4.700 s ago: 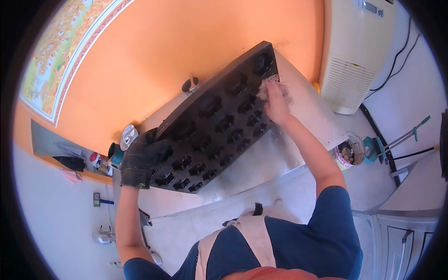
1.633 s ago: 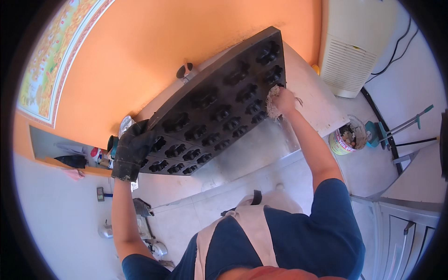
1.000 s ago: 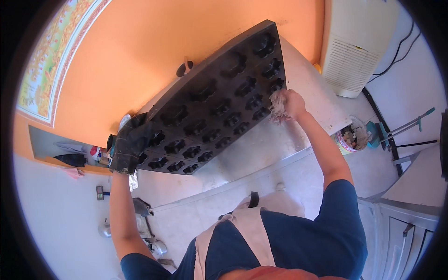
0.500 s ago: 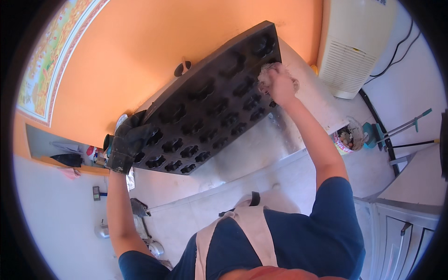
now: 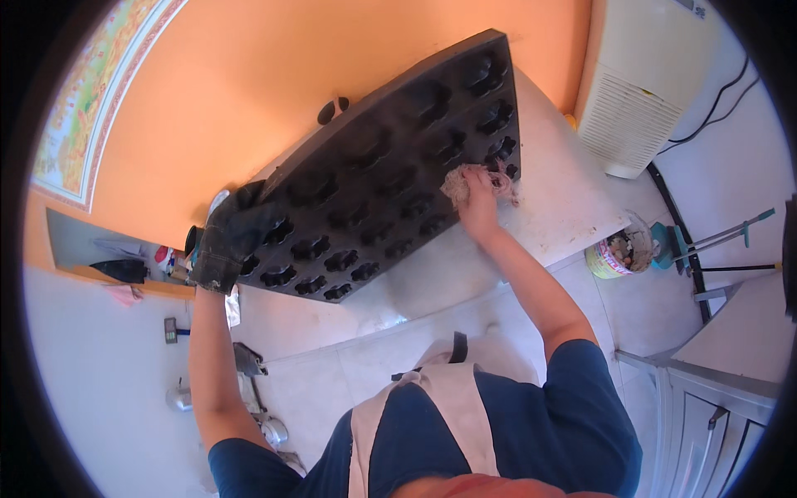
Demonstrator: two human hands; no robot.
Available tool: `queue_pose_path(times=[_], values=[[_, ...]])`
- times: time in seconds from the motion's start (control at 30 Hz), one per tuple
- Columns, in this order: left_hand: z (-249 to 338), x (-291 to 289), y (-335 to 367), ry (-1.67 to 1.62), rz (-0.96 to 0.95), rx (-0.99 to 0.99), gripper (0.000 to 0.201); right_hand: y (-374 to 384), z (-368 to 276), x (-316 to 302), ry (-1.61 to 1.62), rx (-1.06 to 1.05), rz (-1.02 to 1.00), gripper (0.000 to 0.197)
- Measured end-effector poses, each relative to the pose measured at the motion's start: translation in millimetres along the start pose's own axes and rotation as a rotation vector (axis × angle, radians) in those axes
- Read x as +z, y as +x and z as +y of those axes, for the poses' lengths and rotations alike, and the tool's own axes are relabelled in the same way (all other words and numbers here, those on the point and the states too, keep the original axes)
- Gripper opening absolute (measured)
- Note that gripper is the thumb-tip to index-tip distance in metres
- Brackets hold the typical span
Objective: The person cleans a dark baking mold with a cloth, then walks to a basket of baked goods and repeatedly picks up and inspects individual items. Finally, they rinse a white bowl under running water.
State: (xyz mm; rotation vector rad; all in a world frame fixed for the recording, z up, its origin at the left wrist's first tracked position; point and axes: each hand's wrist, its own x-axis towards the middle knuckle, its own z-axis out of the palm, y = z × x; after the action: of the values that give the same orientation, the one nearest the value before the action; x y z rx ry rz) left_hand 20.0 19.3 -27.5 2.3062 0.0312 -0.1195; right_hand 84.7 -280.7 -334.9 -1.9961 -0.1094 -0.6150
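A large black baking mould tray with rows of flower-shaped hollows is tilted up above a pale table, its hollows facing me. My left hand, in a dark glove or mitt, grips the tray's left end; the fingers are partly hidden in the dark material. Bare and closed, my right hand presses a crumpled beige-pink rag on the tray's face near its lower right edge. Part of the rag spills out past the hand on the right.
The pale tabletop extends under and right of the tray, against an orange wall. A cream slatted appliance stands at the far right. Below it are a bucket of scraps and green-handled tools. Grey cabinets stand near right.
My right hand and the rag have moved down and toward me along the tray's right part. My left hand keeps its grip on the tray's left end.
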Motion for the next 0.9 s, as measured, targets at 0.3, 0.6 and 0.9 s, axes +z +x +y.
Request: queue_pose_path(times=[0.3,0.6,0.9], values=[[-21,-10,-6,0.227,0.042,0.157,0.046,42,-68,-38,0.308,-0.027,-0.008,0.035],[-12,-7,0,0.028,0.01,0.013,0.05,30,-127,-7,0.244,-0.064,-0.194,0.041],[-31,-13,6,0.136,0.039,0.101,0.048,34,-202,1,0.449,-0.229,0.062,0.035]])
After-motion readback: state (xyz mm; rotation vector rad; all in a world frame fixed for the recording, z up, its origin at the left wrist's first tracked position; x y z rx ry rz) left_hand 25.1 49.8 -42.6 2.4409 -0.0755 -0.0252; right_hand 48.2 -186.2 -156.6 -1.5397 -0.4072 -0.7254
